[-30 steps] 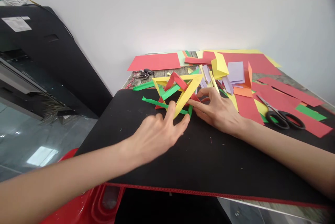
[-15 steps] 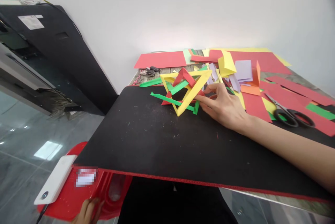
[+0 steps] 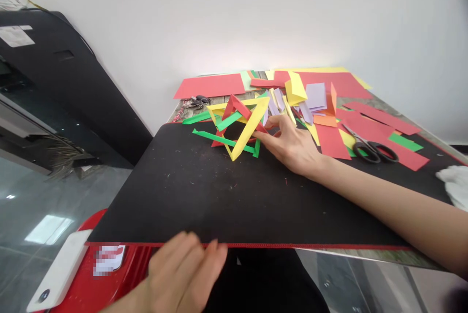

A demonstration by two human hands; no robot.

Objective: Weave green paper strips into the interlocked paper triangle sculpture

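Fingertips of the right hand (image 3: 292, 147) spread and resting against the right side of a paper frame (image 3: 237, 125) of interlocked yellow, red and green strips, just above centre of the frame; touching, not clamped around it. Paper frame standing on the far part of a black mat (image 3: 226, 201). Left hand (image 3: 183, 274) at the bottom edge, below the mat's near border, fingers loosely apart and holding nothing, beside a red stool (image 3: 106, 269) and a white box (image 3: 58, 271) at lower left. To the right of the paper frame, loose sheets (image 3: 331, 140) of red, yellow, purple and green. Scissors (image 3: 369, 147) lying on them at right. Keys (image 3: 195, 102) near the mat's far left corner.
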